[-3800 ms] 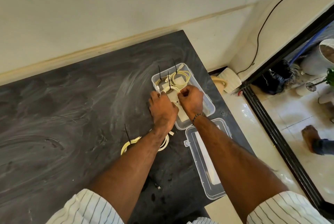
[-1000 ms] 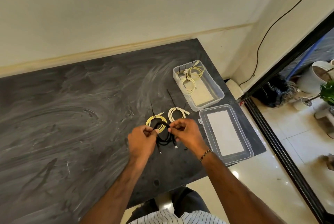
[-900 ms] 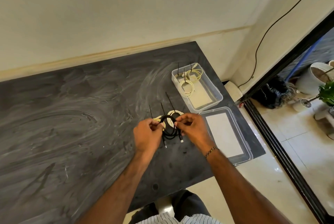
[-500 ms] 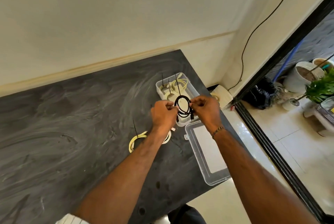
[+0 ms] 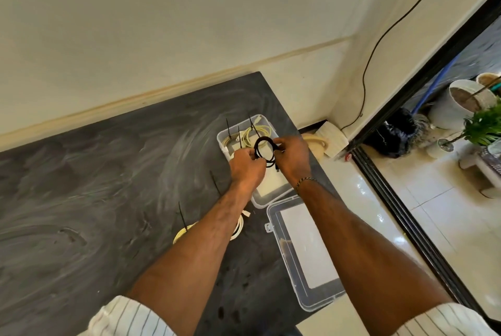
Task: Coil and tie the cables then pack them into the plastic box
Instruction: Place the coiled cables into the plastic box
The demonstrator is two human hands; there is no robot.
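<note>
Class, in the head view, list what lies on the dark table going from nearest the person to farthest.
Clear lid → cream cable coils → plastic box, with the black cable coil held over it.

We find no writing, label, brand, number or sign that can be read anywhere in this view; the white sheet in the plastic box (image 5: 260, 201) and the white panel of its lid (image 5: 306, 292) both look blank to us
</note>
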